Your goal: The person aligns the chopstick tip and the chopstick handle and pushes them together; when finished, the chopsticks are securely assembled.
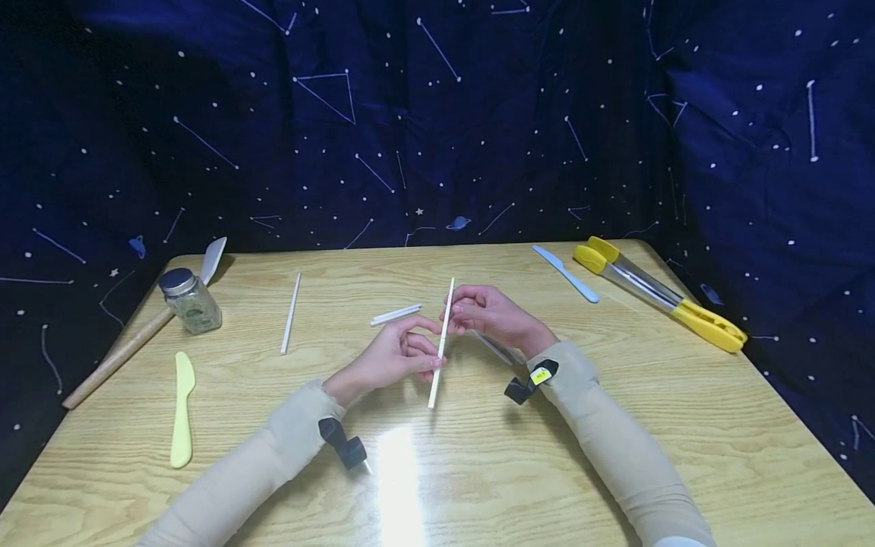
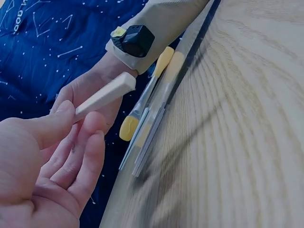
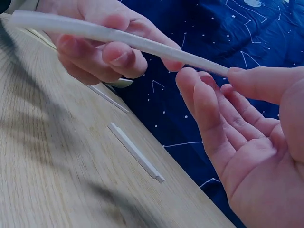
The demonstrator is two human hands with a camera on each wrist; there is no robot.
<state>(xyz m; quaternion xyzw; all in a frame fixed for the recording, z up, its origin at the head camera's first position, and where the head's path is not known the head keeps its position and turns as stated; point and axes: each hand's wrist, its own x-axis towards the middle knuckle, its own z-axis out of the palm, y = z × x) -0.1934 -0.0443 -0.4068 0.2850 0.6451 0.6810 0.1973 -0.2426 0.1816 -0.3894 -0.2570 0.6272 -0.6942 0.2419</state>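
A cream-white chopstick (image 1: 443, 327) is raised over the middle of the table, tilted, its thick square end toward me. My left hand (image 1: 396, 353) pinches it low down between thumb and fingers. Higher up, my right hand (image 1: 488, 313) holds its thinner end; in the right wrist view the thumb (image 3: 261, 83) presses on that tip while the other fingers curve loosely below. Beyond the left hand, a pair of white sticks (image 1: 395, 315) lies side by side. Greyish sticks (image 1: 494, 348) lie partly hidden beneath the right wrist.
Another white stick (image 1: 290, 313) lies left of centre. At left are a pale yellow knife (image 1: 181, 410), a glass jar (image 1: 194, 304) with a dark lid, and a wooden-handled spatula (image 1: 130, 346). A blue knife (image 1: 566, 273) and yellow-tipped tongs (image 1: 659, 296) lie at the back right.
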